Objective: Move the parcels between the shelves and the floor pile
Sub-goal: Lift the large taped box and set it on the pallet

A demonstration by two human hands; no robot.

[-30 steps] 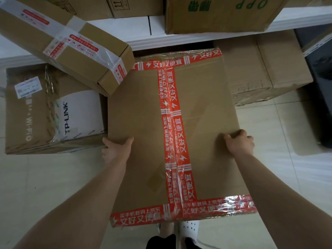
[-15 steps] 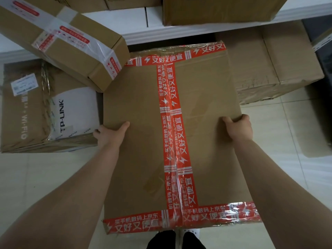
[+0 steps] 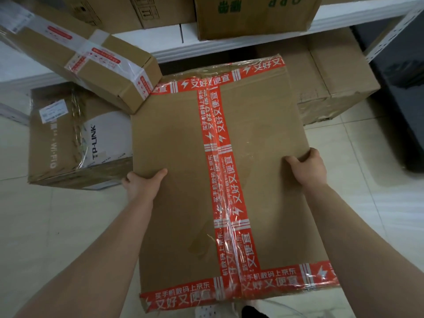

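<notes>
A large flat brown parcel (image 3: 179, 180) sealed with red printed tape fills the middle of the view, held above the tiled floor. My left hand (image 3: 142, 184) grips its left edge, thumb lying on top. My right hand (image 3: 307, 166) grips its right edge, fingers curled over the rim. The far end of the parcel reaches toward the dark gap under the white shelf (image 3: 229, 44).
A TP-LINK box (image 3: 68, 143) sits on the floor at left, with a long taped carton (image 3: 80, 58) leaning on it. A plain brown box (image 3: 332, 83) lies at right under the shelf. More cartons (image 3: 252, 14) stand on the shelf. A dark object (image 3: 401, 111) is at far right.
The parcel has shifted slightly right and nearer to me in the view. Both hands keep their hold on its side edges.
</notes>
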